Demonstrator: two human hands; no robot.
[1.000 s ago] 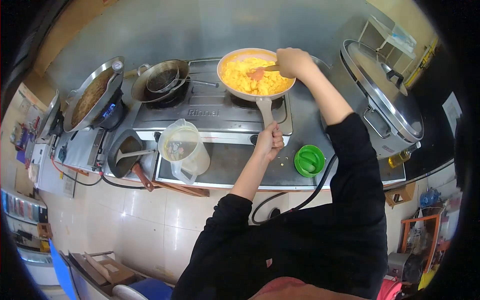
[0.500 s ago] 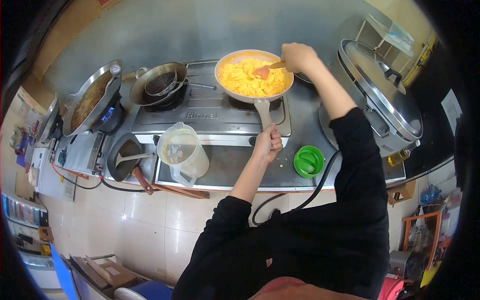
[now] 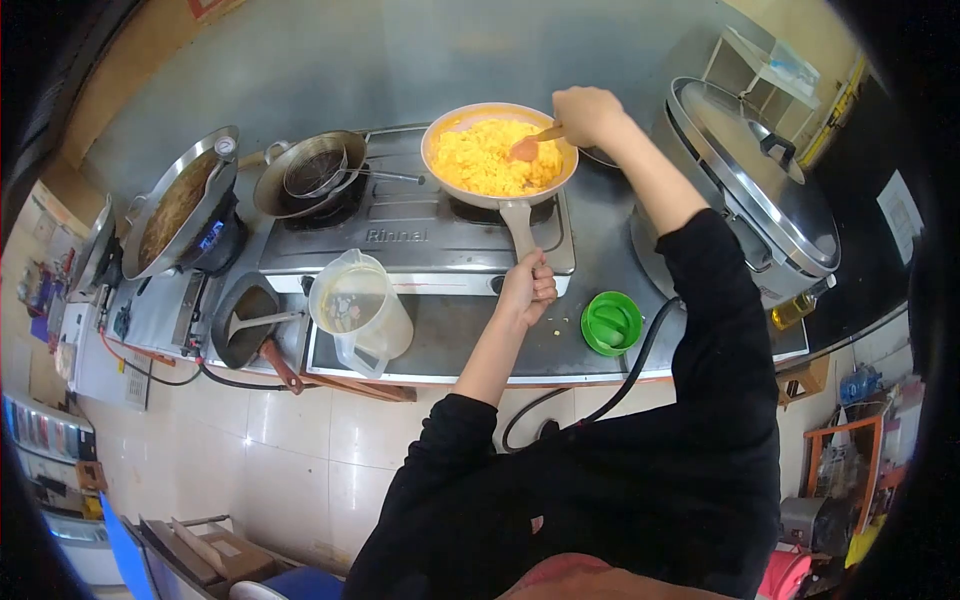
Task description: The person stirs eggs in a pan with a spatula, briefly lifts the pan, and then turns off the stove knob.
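Observation:
A pale frying pan (image 3: 516, 207) sits on the right burner of the steel gas stove (image 3: 400, 250). Yellow scrambled egg (image 3: 480, 160) is heaped in it. My left hand (image 3: 527, 288) is wrapped round the pan's handle, at the stove's front edge. Above the pan's right rim, my right hand (image 3: 588, 115) grips a spatula (image 3: 525, 149), whose reddish-brown head rests in the egg. A green bowl (image 3: 612, 324) with a green thing inside stands on the counter, to the right of my left hand.
A clear plastic jug (image 3: 362, 310) stands in front of the stove. Left of it lies a dark pan (image 3: 245, 310) with a brown handle. A wok (image 3: 310, 175) holds a strainer; another wok (image 3: 180, 205) holds brown liquid. A large lidded pot (image 3: 740, 180) stands right.
The whole view has shifted slightly, so most things appear a little further left. The egg's surface looks somewhat different around the spatula. Both hands keep their holds.

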